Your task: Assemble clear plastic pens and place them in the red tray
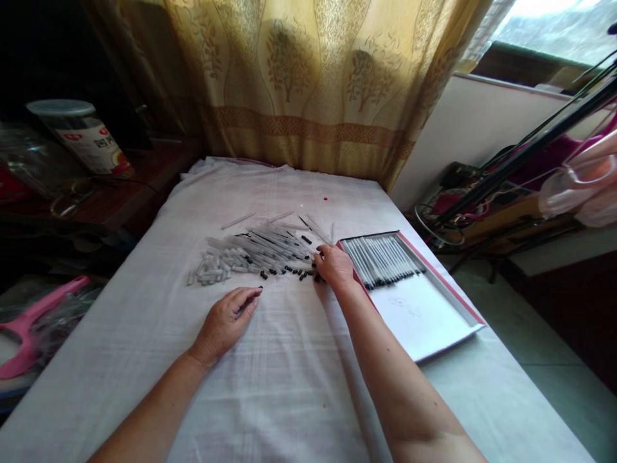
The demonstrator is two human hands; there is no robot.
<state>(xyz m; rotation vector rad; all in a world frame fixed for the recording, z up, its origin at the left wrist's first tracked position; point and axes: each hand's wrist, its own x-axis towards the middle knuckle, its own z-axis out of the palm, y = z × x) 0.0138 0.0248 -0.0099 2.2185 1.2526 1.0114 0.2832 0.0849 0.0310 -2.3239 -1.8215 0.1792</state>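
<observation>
My left hand point(225, 325) is low over the cloth in front of the pile, with thumb and fingertips pinched together on a small black pen cap point(261, 287). My right hand point(334, 265) reaches to the pile's right edge, beside the box; its fingers are bent together, and whatever is between them is hidden. Under and beside it lie loose black pen caps point(302, 275). A heap of clear pen barrels point(219, 262) and thin dark refills point(274, 243) spreads across the middle. In the shallow red-edged box point(409, 331), a row of pens point(380, 260) lies side by side.
A white cloth point(270, 399) covers the table. A tiny red piece point(325, 199) lies toward the back. Behind hangs a gold curtain point(289, 77). At left are a lidded jar point(87, 138) on a dark cabinet and a pink plastic object point(33, 328). A black pole point(525, 145) slants at right.
</observation>
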